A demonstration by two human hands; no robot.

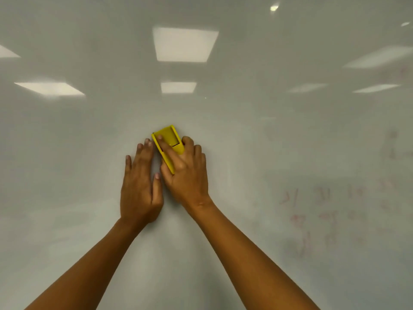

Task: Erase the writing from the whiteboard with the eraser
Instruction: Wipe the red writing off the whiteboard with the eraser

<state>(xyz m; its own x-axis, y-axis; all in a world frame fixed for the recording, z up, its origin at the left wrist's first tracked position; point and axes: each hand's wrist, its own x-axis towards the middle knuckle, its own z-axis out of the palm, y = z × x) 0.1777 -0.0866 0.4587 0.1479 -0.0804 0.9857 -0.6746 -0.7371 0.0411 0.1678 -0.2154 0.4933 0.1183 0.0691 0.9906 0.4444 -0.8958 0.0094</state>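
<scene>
One large whiteboard (89,153) fills almost the whole view. Its surface is smooth, glossy and pale grey-white, and it mirrors several rectangular ceiling lights (185,44) as bright soft patches in the upper part. On the right side of the board there are faint red marks (312,211), smeared and blurred; they are too weak to read. The middle and left parts of the board look plain, with only a slight cloudy haze.

Two bare forearms come up from the bottom edge and meet near the centre of the board. The left hand (139,186) lies flat against the board with straight fingers held close together, the thumb beside the palm; it grasps nothing. The right hand (185,173) is just beside it, so close that the two seem to touch at the thumb side, though I cannot tell for sure. The right hand grips the eraser (169,139): the index finger lies stretched along the top of it, and the other fingers curl around its right side.

The eraser is a small, bright yellow block of rectangular shape, with a hard, smooth body that looks like plastic and a raised rim around a shallow hollow on top. It is pressed to the board at the centre, tilted, its far end pointing up and a little left. Its wiping side is hidden.
</scene>
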